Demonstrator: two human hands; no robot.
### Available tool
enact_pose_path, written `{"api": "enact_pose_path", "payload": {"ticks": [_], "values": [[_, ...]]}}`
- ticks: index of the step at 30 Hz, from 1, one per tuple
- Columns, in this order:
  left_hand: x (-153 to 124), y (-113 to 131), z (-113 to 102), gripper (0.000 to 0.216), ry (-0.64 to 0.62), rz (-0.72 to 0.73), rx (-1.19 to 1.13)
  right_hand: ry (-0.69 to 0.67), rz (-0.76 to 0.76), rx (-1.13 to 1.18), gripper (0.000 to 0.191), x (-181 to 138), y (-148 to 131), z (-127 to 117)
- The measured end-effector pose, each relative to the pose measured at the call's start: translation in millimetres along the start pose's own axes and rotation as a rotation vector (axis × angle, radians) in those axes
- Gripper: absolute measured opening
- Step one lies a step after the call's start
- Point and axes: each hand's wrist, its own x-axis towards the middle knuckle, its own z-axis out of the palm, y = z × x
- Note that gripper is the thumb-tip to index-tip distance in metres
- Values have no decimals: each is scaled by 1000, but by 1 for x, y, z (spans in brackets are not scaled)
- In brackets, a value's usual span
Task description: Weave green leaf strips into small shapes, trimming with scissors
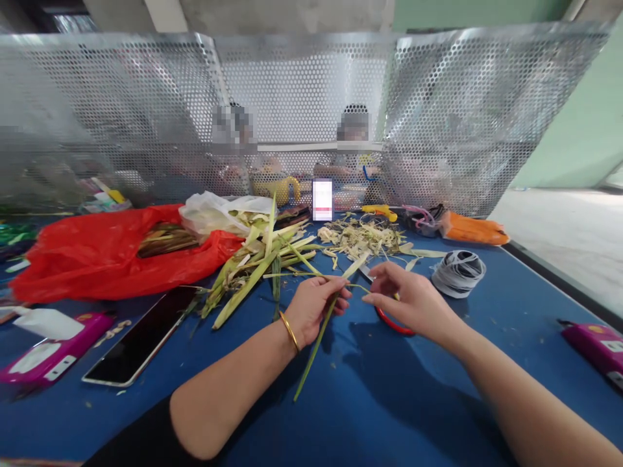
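Note:
My left hand (pixel 321 305), a gold bangle on its wrist, pinches long green leaf strips (pixel 315 357) that cross between thumb and fingers. One strip hangs down toward me, and a thin strand points right. At that strand's tip is my right hand (pixel 409 295), its thumb and fingers apart with a gap between them. Partly hidden under the right hand lie scissors with red handles (pixel 396 324), the blade pointing away. Beyond my left hand a pile of pale green leaf strips (pixel 257 272) spreads on the blue table (pixel 302 428).
A red plastic bag (pixel 97 253) and a black-screened phone (pixel 141 337) lie left. Leaf scraps (pixel 363 237), a roll of grey strip (pixel 458 274) and an orange packet (pixel 474 228) sit farther right. Behind the perforated metal screen (pixel 302 84) are two people.

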Motion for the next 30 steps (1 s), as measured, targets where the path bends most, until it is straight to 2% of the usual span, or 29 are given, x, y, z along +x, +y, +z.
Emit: {"api": "enact_pose_path", "payload": {"ticks": [3,10,12,15,17,18,19,22,23,24,25,27,28,30], "values": [[1,2,-1,5,-23,-23,-31,-114,30,-5,19,-1,-1,3],[1,1,-1,6,-13,78,90,-160,1,-73,28,-6,-12,2],[2,2,-1,6,-24,28,68,-183,9,-71,30,-6,-11,5],[1,4,-2,5,-48,-90,-46,-304,82,-4,27,-6,-2,12],[-1,7,-1,6,-67,-137,-123,-357,75,-2,24,-5,4,13],[-2,8,-1,6,-70,-147,-148,-322,36,-31,23,-4,6,12],[-3,9,-1,7,-68,-146,-160,-232,-13,-62,22,-3,6,9],[-6,10,2,8,-62,-103,-112,213,-132,-123,23,3,-6,-2],[-6,8,3,8,-71,-83,-77,326,-156,-152,25,6,-13,-4],[-7,6,4,7,-90,-62,-39,377,-186,-201,25,10,-21,-4],[-8,3,5,8,-118,-41,-1,351,-213,-273,24,15,-30,-2],[-10,-3,7,13,-188,-12,69,211,-233,-395,19,28,-44,8],[-11,-5,7,16,-226,-8,97,138,-201,-400,17,35,-49,15],[-13,-9,6,22,-280,-12,128,-24,-115,-245,12,47,-54,29]]}}
